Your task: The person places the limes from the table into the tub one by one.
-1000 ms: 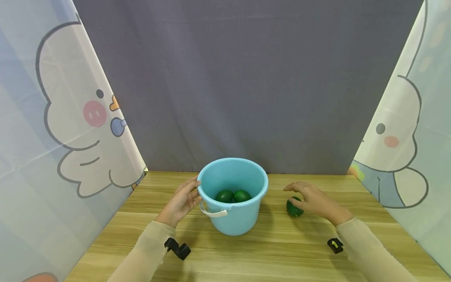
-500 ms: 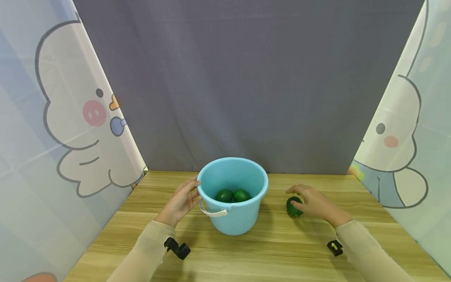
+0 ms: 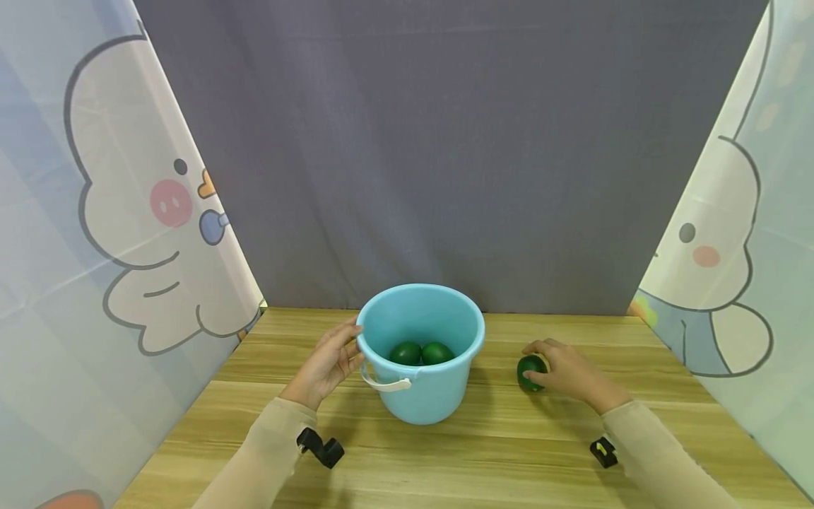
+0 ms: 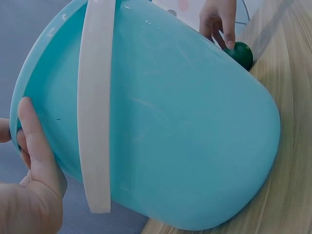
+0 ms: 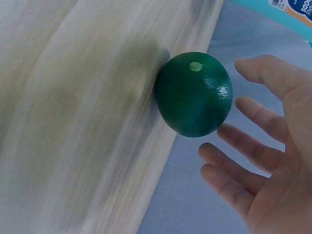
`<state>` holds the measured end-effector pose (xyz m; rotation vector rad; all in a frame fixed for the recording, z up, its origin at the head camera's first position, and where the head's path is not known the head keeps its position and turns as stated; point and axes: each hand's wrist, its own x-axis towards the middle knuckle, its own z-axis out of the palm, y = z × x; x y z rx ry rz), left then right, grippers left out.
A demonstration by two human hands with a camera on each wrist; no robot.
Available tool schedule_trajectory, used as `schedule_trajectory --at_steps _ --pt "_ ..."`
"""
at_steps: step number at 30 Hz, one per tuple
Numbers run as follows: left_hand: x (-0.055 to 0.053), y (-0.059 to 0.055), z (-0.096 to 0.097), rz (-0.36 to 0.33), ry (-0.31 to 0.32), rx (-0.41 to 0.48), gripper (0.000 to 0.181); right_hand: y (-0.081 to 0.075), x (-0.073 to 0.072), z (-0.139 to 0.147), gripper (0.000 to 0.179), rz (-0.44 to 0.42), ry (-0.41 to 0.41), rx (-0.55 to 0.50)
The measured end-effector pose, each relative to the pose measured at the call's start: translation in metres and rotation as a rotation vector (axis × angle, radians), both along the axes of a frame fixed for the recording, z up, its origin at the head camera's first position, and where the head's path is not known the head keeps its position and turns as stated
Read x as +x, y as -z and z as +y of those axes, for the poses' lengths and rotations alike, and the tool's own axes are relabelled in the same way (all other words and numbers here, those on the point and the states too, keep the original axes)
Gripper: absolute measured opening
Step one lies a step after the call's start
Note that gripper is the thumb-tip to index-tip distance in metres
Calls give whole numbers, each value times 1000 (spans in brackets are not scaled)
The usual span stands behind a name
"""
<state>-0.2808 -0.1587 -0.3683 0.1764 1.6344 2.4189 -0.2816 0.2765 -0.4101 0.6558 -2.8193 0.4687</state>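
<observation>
A light blue bucket [image 3: 425, 396] with a white handle [image 3: 389, 385] stands upright on the table. My left hand [image 3: 327, 364] holds its left rim, fingers over the edge; in the left wrist view the thumb [image 4: 36, 141] lies along the outer wall. Inside the bucket sit two dark green fruits [image 3: 405, 353], side by side. To the right, a third smooth, rounded green fruit [image 5: 192, 95] with a pale stem scar rests on the table. My right hand [image 3: 569, 375] is spread around it, fingers loosely bent; whether a fingertip touches it I cannot tell.
The wooden table [image 3: 445, 466] ends at a grey cloth backdrop [image 3: 413, 155]. Printed cartoon curtains [image 3: 57, 318] hang at both sides. A label [image 5: 297, 7] shows on the bucket in the right wrist view.
My right hand has lowered and come closer around the fruit on the table. The left hand and the bucket have stayed in place.
</observation>
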Motion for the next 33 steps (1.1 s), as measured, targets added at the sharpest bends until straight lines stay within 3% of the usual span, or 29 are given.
schedule_trajectory --at_steps 9,24,33 --pt "0 0 0 -18 -14 15 54 5 -2 1 44 -24 23 -12" --pt "0 0 0 -5 -1 25 51 17 -6 -2 68 -129 101 -33" --pt "0 0 1 -14 -9 27 53 22 -10 -3 64 -133 85 -75"
